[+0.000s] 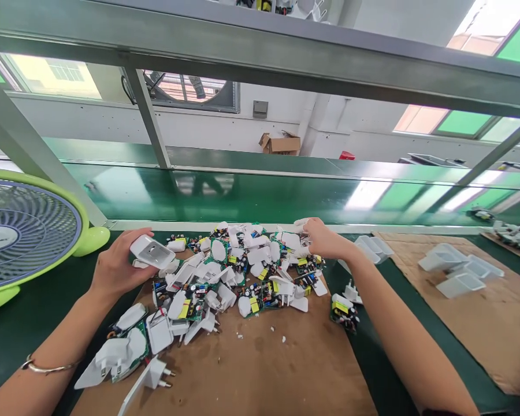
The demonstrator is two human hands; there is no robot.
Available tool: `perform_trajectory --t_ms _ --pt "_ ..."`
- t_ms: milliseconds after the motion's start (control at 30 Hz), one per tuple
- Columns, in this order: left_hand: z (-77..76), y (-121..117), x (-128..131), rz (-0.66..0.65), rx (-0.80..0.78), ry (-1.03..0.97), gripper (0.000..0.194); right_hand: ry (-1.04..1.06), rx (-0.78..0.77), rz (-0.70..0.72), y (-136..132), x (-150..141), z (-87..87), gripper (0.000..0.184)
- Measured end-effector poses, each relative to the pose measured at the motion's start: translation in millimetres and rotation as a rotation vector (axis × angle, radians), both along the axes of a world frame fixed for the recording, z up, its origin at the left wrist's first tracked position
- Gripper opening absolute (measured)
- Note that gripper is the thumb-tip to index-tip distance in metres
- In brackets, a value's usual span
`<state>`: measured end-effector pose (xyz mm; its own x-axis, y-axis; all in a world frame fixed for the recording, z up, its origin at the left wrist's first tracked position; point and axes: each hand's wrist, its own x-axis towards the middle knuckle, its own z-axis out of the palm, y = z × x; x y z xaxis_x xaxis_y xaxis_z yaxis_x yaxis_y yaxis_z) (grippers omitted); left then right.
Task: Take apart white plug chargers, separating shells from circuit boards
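My left hand [120, 260] is closed round a hollow white charger housing [152, 252], its open side facing up toward me, at the left of the pile. At the pile's far right edge, my right hand [321, 238] has its fingers bent over a white plastic piece [301, 225]; the fingertips are partly hidden. Between the hands lies a heap of charger circuit boards [195, 300] with yellow-wrapped parts, mixed with white plastic covers. Nearest me, a white plug cover [149, 378] with two pins lies on the brown cardboard [260, 370].
A green fan [30, 231] stands at the left. Right of my right forearm, clear plastic bins [461, 268] rest on another cardboard sheet [472, 323]. One loose circuit board [344, 312] lies on the green table beside the cardboard. A metal shelf beam [260, 52] crosses overhead.
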<state>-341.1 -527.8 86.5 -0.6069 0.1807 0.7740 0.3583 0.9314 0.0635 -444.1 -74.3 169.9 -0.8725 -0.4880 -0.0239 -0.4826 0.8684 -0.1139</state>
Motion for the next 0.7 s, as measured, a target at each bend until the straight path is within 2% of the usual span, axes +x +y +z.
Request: perform_trajectory --t_ms 133,200,267,333,433,500,567,633,700 --pt "1.0 0.9 1.1 0.004 0.015 0.013 0.052 0.121 0.016 -0.068 -6.8 4.0 1.9 0.021" --pt "2.1 2.4 1.6 0.009 0.032 0.011 0.051 0.269 0.03 -0.123 -10.4 8.6 3.9 0.03" --pt "2.5 3.7 1.7 0.011 0.03 0.006 0.049 0.416 0.082 -0.109 -13.4 14.4 7.4 0.036" --pt "2.0 4.3 1.6 0.014 0.019 0.001 0.048 0.353 0.119 0.008 -15.5 21.2 12.6 0.033" --pt "1.4 4.4 1.7 0.02 0.028 -0.002 0.048 0.014 0.043 0.176 -17.2 29.7 20.1 0.027" --pt "1.9 4.6 2.2 0.01 0.036 0.003 0.051 -0.017 -0.101 0.109 -18.1 30.4 21.0 0.03" --pt "3.0 5.1 2.8 0.001 0.032 0.015 0.053 0.075 -0.218 -0.05 -18.6 25.4 16.8 0.04" --pt "4.2 5.8 3.3 -0.002 0.04 0.005 0.052 0.094 -0.236 -0.166 -17.7 15.9 8.4 0.054" --pt "5.0 6.5 3.4 -0.003 0.09 -0.028 0.05 -0.01 -0.208 -0.176 -14.5 5.3 -0.7 0.047"
